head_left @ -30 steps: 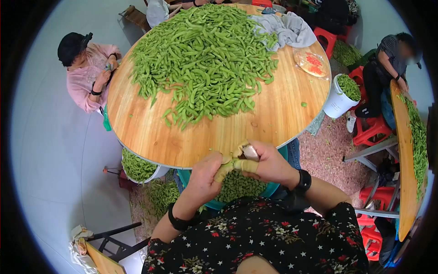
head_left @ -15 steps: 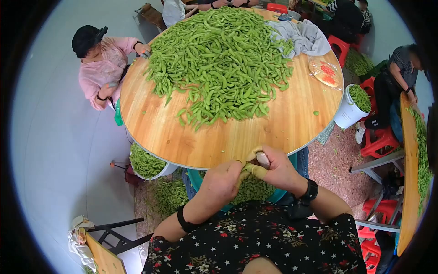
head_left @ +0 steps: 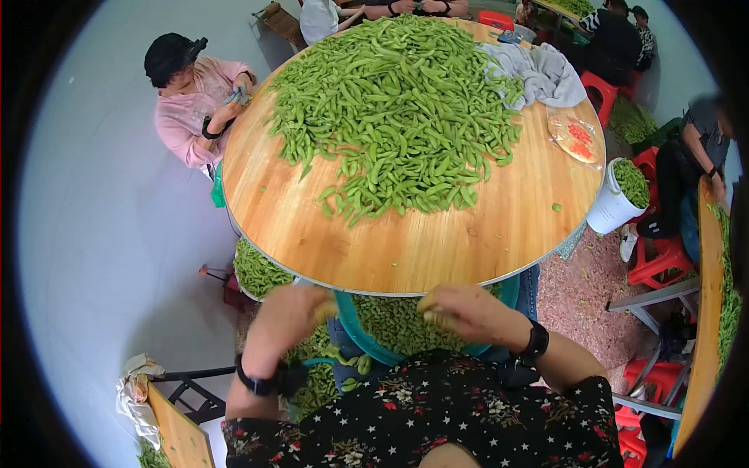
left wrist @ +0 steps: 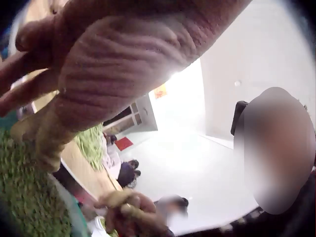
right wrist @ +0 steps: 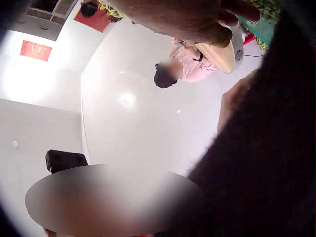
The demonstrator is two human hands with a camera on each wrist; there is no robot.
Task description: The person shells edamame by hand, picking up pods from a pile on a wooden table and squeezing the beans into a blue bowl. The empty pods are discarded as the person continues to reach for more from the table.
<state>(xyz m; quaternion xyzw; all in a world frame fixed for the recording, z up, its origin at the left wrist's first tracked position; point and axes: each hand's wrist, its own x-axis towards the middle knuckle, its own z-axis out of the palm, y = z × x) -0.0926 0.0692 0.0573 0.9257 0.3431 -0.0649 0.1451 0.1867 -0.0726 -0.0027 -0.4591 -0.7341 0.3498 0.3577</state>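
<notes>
In the head view the left hand (head_left: 290, 316) is over the left rim of a teal basin (head_left: 355, 331), its yellowish-covered fingertips pointing right. The left wrist view shows this hand (left wrist: 98, 74) with loose fingers and nothing visible in them. The right hand (head_left: 477, 312), apart from the left, hangs over the basin's right side with bent fingers, one or more in yellowish covers; whether it holds anything is hidden. Small green beans (head_left: 406, 324) fill the basin. Above it, a large heap of green pods (head_left: 398, 117) lies on the round wooden table (head_left: 374, 253).
A grey cloth (head_left: 538, 74) and a bagged round item (head_left: 576, 136) lie at the table's right. White buckets of green pods stand at right (head_left: 612, 209) and below the left edge. A person in pink (head_left: 183, 117) sits at left. Several pods lie on the lap near the left wrist.
The hands, together before, have separated: the left has moved left and the right stays over the basin. The metallic piece seen at the right hand is no longer visible. The view has shifted slightly.
</notes>
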